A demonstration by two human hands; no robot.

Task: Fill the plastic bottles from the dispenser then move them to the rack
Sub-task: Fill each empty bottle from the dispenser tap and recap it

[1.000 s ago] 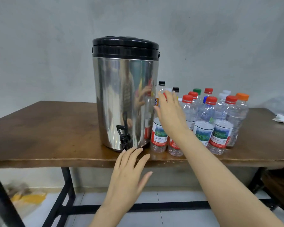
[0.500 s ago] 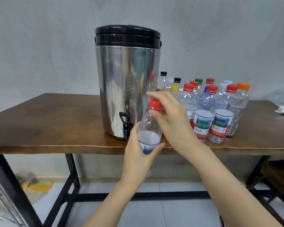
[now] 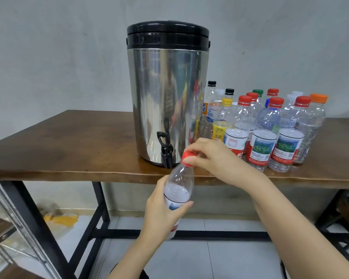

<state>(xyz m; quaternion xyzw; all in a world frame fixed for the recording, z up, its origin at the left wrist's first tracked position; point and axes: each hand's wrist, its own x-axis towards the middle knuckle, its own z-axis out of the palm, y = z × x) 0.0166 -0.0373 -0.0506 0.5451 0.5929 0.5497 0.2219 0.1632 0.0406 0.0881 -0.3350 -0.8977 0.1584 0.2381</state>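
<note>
Uncapping a bottle (image 3: pixel 179 184) near the tap (image 3: pixel 165 153).
My left grip (image 3: pixel 161 212) wraps its body to steady it; my right grip (image 3: pixel 216 158) pinches the red cap (image 3: pixel 188 157).

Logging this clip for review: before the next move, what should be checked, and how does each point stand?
1. Left hand grips the bottle: ok.
2. Right hand pinches the red cap: ok.
3. Cap removed: not ok, it sits on the neck.
4. Bottle mouth under the tap: not ok, held in front of the table edge.
5. Tap not running: ok.
6. Water in the dispenser: cannot tell, lid on.
</note>
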